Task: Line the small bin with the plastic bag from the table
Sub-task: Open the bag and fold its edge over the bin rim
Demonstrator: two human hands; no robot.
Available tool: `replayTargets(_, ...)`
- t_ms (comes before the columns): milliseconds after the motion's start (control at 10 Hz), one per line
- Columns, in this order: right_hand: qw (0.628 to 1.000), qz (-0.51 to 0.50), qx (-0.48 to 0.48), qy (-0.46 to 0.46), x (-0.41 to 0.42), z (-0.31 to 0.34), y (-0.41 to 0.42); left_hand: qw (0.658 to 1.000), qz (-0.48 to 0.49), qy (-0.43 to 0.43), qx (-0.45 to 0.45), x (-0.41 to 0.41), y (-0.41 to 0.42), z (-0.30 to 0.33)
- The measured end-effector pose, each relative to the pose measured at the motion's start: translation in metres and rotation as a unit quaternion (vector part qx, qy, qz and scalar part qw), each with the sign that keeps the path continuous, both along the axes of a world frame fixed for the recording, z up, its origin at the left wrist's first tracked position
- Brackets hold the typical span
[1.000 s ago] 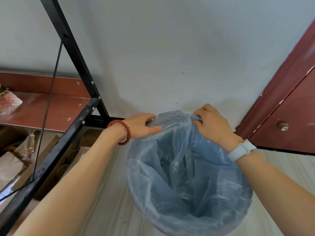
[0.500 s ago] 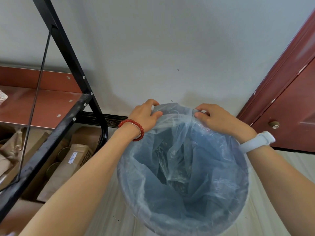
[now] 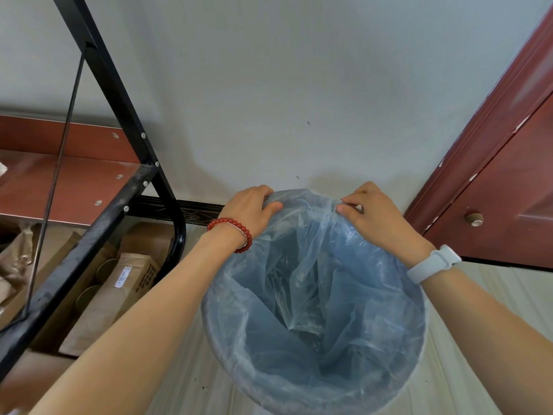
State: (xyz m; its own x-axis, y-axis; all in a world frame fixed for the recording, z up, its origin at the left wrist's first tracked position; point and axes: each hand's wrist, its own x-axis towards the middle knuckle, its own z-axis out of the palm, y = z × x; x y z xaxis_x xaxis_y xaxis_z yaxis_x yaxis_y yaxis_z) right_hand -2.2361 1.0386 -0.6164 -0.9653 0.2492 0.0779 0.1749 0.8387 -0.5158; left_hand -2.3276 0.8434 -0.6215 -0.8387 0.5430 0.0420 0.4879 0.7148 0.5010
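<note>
1. Risk: thin plastic bag [image 3: 314, 295] could tear or slip back into the small bin [image 3: 311, 405] if pulled too hard at the far rim; film looked slack there.
2. Bag lay inside bin, lower centre of frame, edge already folded over near rim.
3. Left hand [image 3: 251, 209] & right hand [image 3: 374, 214], upper centre, each pinched bag edge at far rim, w/ fingers closed on film.

The bag [image 3: 314, 295] sits inside the bin [image 3: 417, 348], which stands before the wall [image 3: 299, 85]. Left of the bin stands a shelf [image 3: 98, 223] with boxes [image 3: 125, 280] under it. Right of the bin is a door [image 3: 508, 190].
</note>
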Motion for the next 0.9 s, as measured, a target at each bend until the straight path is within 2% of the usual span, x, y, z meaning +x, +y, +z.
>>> replayTargets(200, 0.989, -0.012, 0.148, -0.026, 0.005, -0.002, -0.011, 0.999, 0.005, -0.002, -0.034, 0.002, 0.002, -0.01)
replayTargets(300, 0.984, 0.004, 0.167, -0.066, 0.004, 0.001, -0.011, 0.999, 0.033, 0.0, -0.016, -0.001, -0.001, -0.008)
replayTargets(400, 0.982, 0.009, 0.163, -0.093, 0.004, 0.004, -0.009, 0.993, 0.116, -0.012, 0.003, -0.01, -0.014, -0.008)
replayTargets(500, 0.985, 0.009, 0.144, -0.092, 0.005, 0.006, -0.011, 0.968, 0.234, -0.07, 0.055, -0.022, -0.034, -0.006)
replayTargets(600, 0.985, 0.011, 0.135, -0.104, 0.003, 0.001, -0.016, 0.922, 0.338, -0.124, 0.141, -0.028, -0.049, -0.009)
replayTargets(700, 0.986, 0.009, 0.123, -0.109, 0.0, -0.005, -0.022, 0.894, 0.387, -0.13, 0.185, -0.023, -0.054, -0.011)
replayTargets(800, 0.988, 0.002, 0.097, -0.12, -0.002, -0.012, -0.024, 0.912, 0.362, -0.107, 0.163, -0.019, -0.054, -0.011)
replayTargets(900, 0.986, -0.012, 0.122, -0.111, -0.003, -0.011, -0.025, 0.949, 0.312, 0.0, 0.052, -0.008, -0.052, -0.008)
